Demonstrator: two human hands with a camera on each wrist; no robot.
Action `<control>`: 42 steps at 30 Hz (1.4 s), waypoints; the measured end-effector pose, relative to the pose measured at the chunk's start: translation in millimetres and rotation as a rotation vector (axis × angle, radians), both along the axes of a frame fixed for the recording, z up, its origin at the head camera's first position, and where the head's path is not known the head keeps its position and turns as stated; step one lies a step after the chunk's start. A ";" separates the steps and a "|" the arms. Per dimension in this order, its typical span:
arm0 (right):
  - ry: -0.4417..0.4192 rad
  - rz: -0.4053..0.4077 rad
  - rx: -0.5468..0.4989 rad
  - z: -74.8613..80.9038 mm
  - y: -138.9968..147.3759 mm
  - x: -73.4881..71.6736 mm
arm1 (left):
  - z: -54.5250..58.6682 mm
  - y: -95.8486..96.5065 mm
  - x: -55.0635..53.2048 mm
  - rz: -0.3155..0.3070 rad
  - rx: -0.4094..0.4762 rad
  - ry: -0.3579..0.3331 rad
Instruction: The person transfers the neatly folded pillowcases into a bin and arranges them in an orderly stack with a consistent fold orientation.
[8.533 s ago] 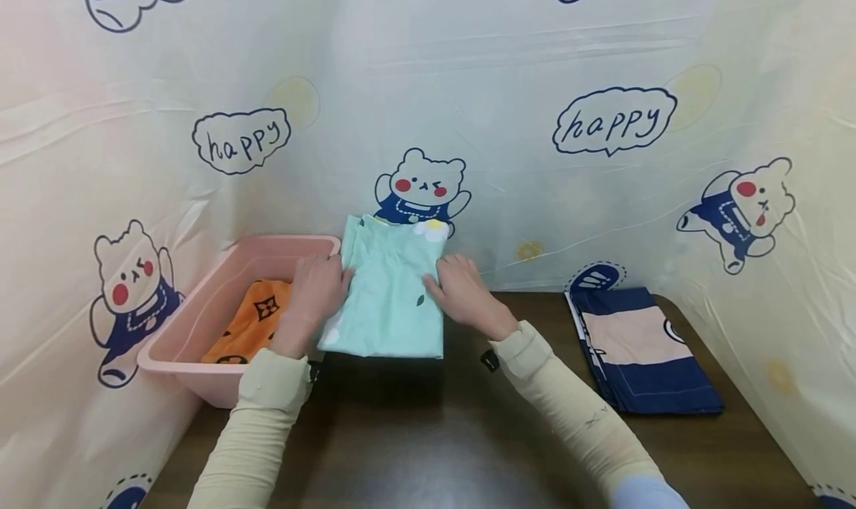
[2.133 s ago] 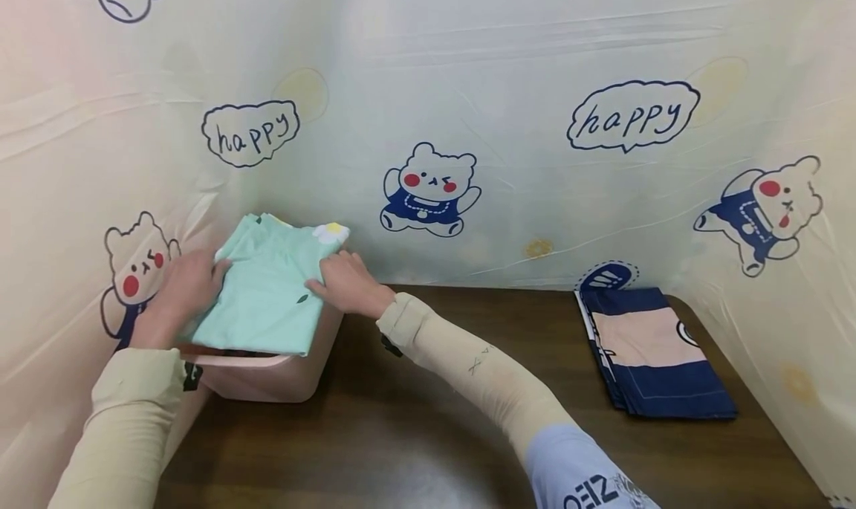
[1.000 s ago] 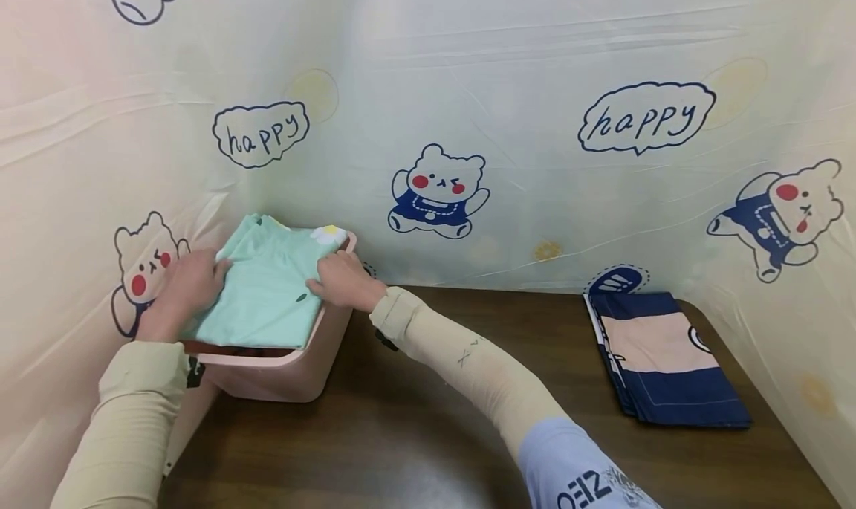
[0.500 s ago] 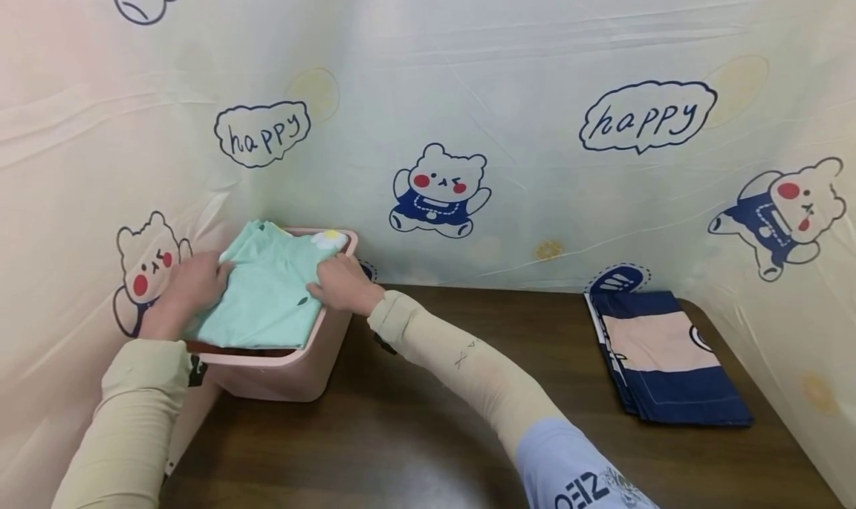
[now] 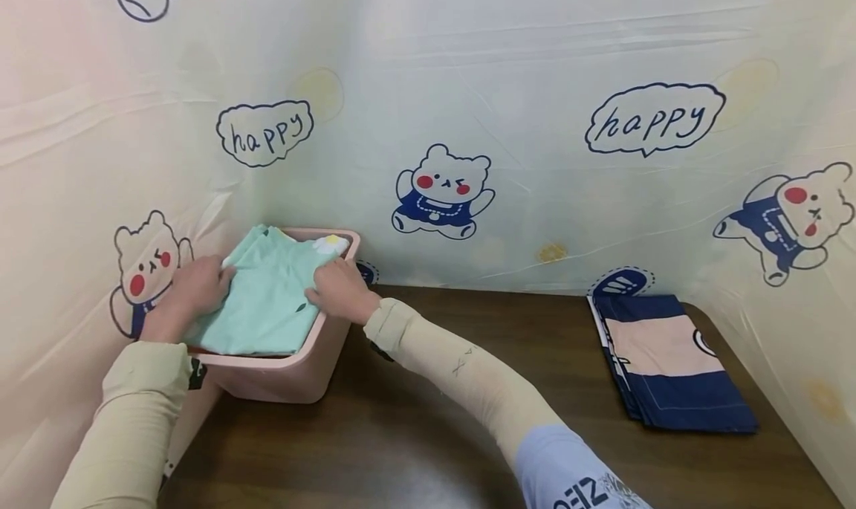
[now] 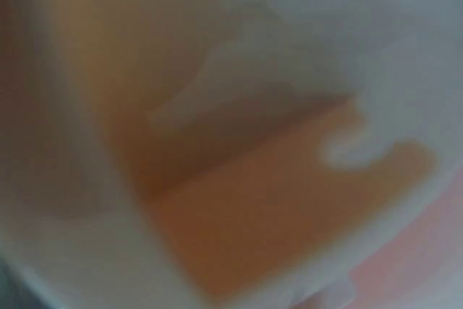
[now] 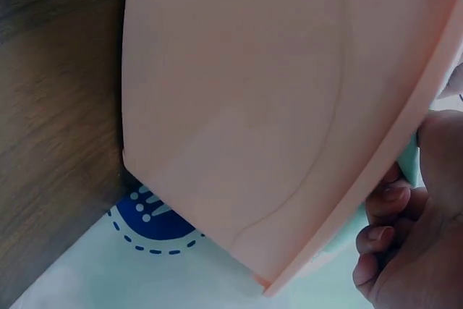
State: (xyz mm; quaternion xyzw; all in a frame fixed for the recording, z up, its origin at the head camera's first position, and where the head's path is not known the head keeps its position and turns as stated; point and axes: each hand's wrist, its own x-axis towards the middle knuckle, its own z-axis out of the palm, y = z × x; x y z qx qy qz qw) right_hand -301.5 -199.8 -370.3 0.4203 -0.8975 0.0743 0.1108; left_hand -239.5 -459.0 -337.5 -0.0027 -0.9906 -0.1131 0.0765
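A folded mint-green cloth (image 5: 267, 293) with daisy prints lies in the mouth of a pink plastic basin (image 5: 287, 381), its front edge just inside the rim. The left hand (image 5: 197, 290) grips the cloth's left edge, thumb on top. At the opposite edge the right hand (image 5: 341, 290) pinches the cloth beside the basin's right rim. Seen from the right wrist, the curled fingers (image 7: 391, 215) of that hand hold the green fabric just past the pink rim. The left wrist view is too blurred to show the hand's grip. What lies under the green cloth is hidden.
On the right of the dark wooden table (image 5: 401, 435) lies a folded navy and pink cloth (image 5: 675, 368). A pale curtain (image 5: 535, 212) printed with bears and "happy" bubbles closes in the back and sides, near the basin's left side.
Both hands have carried the green cloth left from beside the basin and lowered it into its mouth, covering the orange cloth seen inside earlier. In the last half second it has sunk slightly.
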 end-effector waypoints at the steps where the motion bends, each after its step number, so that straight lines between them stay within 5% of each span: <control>1: 0.003 -0.005 0.002 -0.1 0.8 0.5 | -0.6 0.7 -0.3 0.000 0.001 -0.013; 12: -0.074 -0.072 -0.061 -1.1 30.3 -9.0 | -1.5 14.1 4.5 0.034 0.100 -0.163; 16: -0.087 -0.036 -0.108 -5.9 52.7 -10.5 | -3.0 29.6 13.0 -0.005 0.105 -0.127; 19: -0.118 -0.003 -0.146 -9.1 74.9 -5.9 | -5.5 47.4 20.8 -0.060 0.079 -0.013; 26: -0.185 0.024 -0.155 -32.9 136.7 11.5 | -20.3 109.7 36.3 -0.185 0.064 0.436; 30: -0.209 0.012 -0.139 -60.4 173.1 19.4 | -37.5 153.8 41.5 -0.214 0.106 0.552; 36: -0.248 -0.047 -0.157 -97.4 223.9 31.4 | -66.5 219.6 48.1 -0.237 0.109 0.498; 42: -0.269 -0.123 -0.210 -114.2 268.3 37.9 | -98.3 285.5 46.2 -0.299 0.075 0.387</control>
